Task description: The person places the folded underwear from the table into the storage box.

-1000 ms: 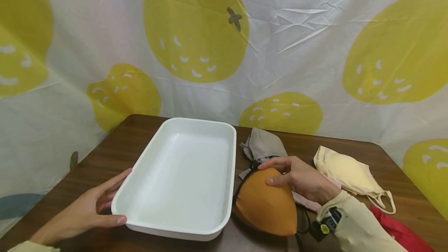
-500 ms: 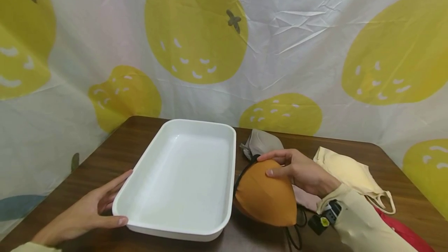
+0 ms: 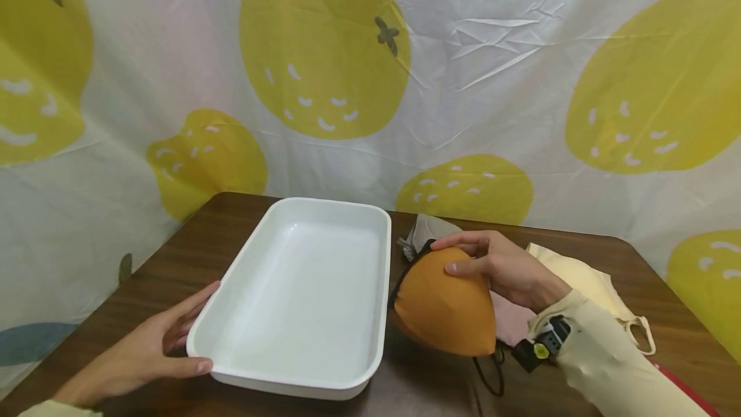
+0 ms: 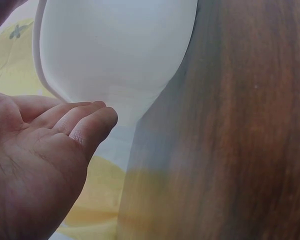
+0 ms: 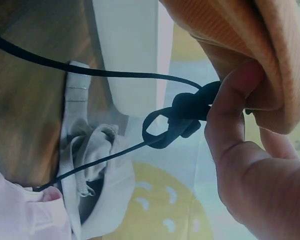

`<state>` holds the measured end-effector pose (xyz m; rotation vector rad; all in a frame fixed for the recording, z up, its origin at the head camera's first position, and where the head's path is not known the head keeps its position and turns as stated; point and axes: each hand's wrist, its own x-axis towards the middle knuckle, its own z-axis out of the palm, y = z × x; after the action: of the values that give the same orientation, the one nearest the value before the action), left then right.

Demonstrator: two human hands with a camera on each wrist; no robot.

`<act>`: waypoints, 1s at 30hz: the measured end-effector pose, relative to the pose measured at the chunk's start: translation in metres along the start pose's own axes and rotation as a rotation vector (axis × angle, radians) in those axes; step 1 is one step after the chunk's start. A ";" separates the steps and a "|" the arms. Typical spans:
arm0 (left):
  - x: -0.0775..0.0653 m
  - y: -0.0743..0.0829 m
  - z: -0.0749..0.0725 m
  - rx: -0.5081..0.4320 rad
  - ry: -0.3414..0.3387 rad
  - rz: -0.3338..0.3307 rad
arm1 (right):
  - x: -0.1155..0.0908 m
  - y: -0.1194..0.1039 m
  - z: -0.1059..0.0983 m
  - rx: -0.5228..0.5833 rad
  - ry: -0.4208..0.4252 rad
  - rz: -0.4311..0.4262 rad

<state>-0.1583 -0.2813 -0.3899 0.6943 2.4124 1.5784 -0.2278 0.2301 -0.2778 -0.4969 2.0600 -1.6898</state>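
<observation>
Orange cup-shaped fabric mask (image 3: 446,307): we pinch its upper edge in the right hand (image 3: 505,266); its long axis slants down below the grip, just right of the deep white rectangular tray (image 3: 307,301); our left hand (image 3: 141,347), spread wide, touches the tray's near left corner.

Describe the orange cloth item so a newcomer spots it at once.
On the brown wooden table, find the big white tray. Just right of it, the right hand holds the orange cloth item. Its rounded orange form and black straps set it apart from the grey cloth, pink cloth and cream cloth.
</observation>
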 end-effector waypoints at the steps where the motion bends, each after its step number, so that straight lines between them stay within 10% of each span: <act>1: 0.000 0.000 0.000 0.003 0.000 -0.001 | 0.000 -0.001 -0.001 -0.002 0.003 -0.002; 30: 0.000 -0.007 -0.001 -0.049 -0.022 0.022 | 0.026 -0.038 0.021 0.081 0.061 -0.061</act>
<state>-0.1607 -0.2850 -0.3958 0.7277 2.3507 1.6237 -0.2380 0.1922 -0.2467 -0.4918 2.0279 -1.8379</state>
